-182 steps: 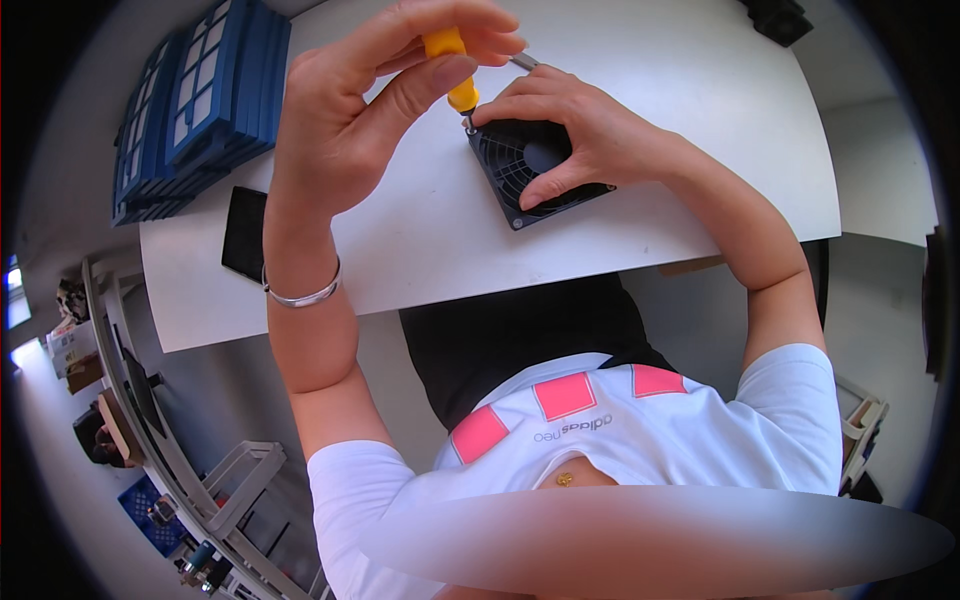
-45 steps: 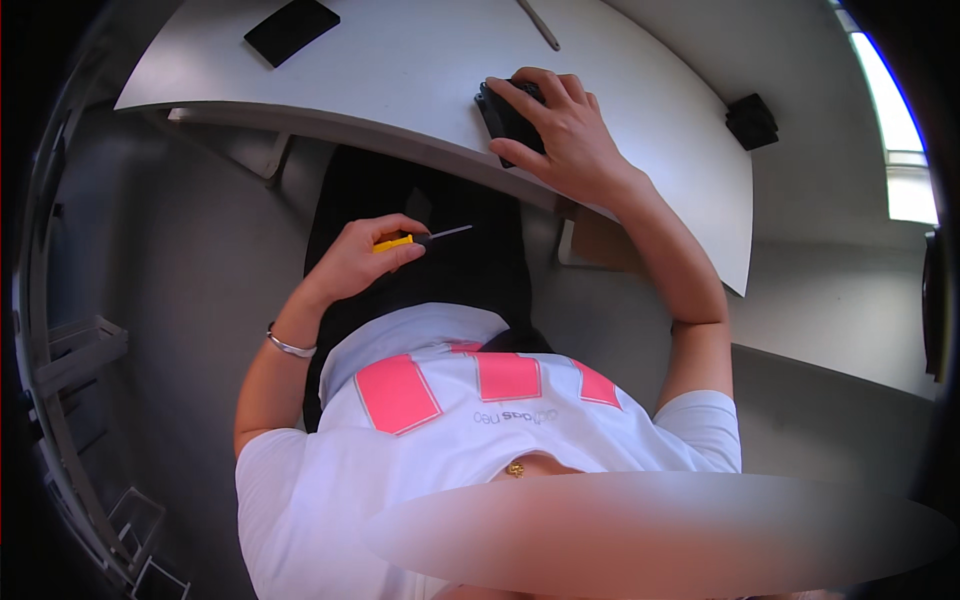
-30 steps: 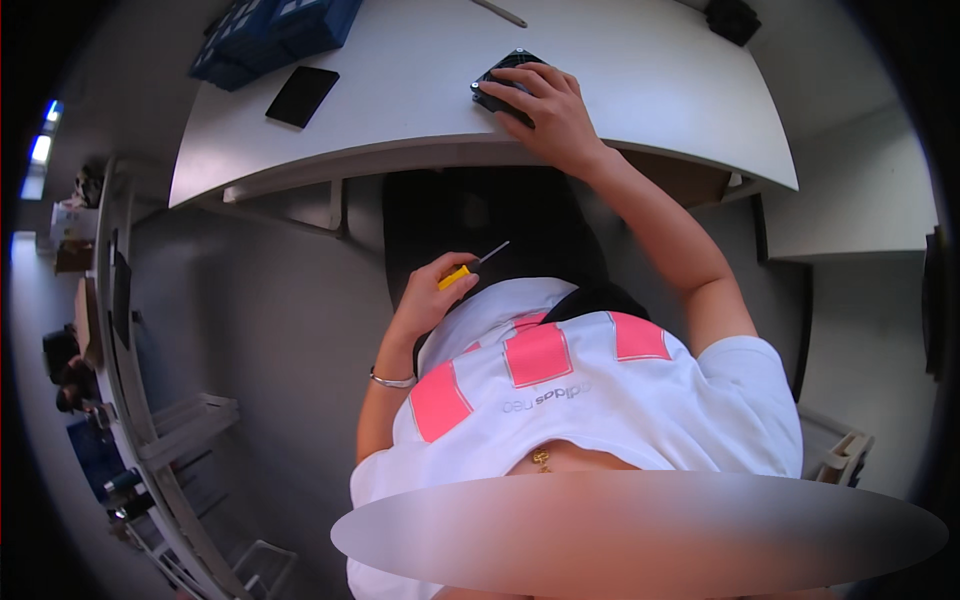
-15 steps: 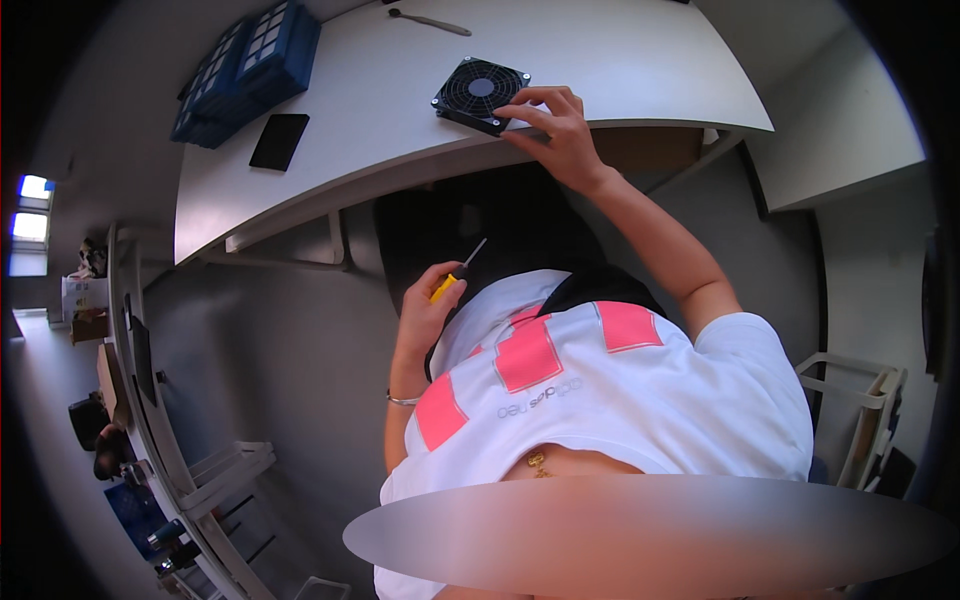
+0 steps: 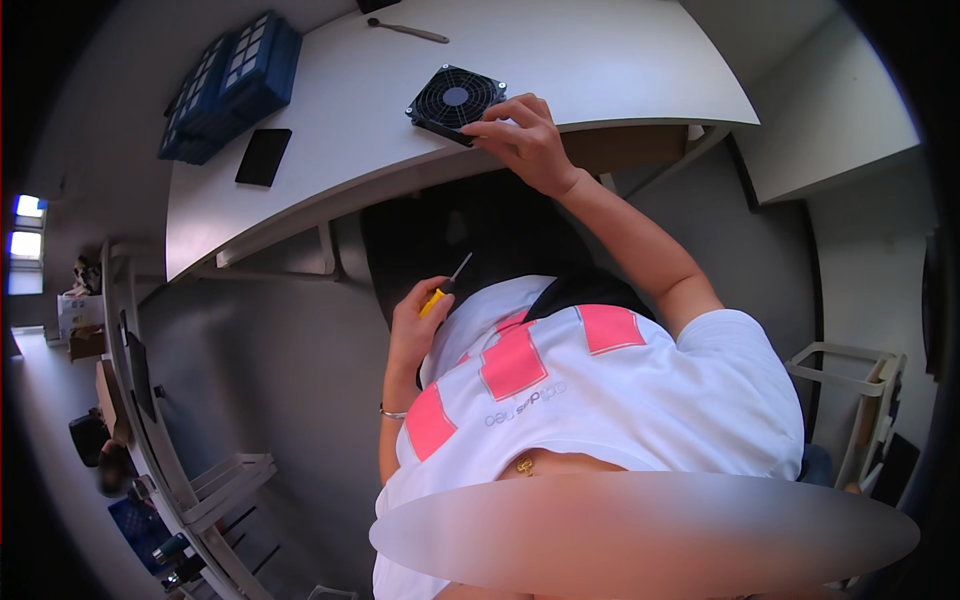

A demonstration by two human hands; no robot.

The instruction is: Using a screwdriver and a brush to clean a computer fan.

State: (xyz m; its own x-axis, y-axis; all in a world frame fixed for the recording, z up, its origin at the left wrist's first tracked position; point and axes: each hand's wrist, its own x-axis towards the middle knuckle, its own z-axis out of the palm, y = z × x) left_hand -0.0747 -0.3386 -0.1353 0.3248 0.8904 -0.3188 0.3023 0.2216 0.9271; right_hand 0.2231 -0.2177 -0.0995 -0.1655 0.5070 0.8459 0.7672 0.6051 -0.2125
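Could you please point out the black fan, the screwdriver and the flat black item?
Black fan (image 5: pixel 456 97), head view: on the round central hub.
Screwdriver (image 5: pixel 433 301), head view: on the yellow handle.
Flat black item (image 5: pixel 263 157), head view: middle of its upper face.

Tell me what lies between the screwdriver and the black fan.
In the head view, the person's dark-clothed lap and the front edge of the white table lie between the screwdriver and the black fan.

Dim grey room, glaring window (image 5: pixel 26 245) at far left, soft sheen on white tabletop (image 5: pixel 590 70), shade beneath it, bowed edges, black fisheye rim, blurred oval (image 5: pixel 645 535) low down
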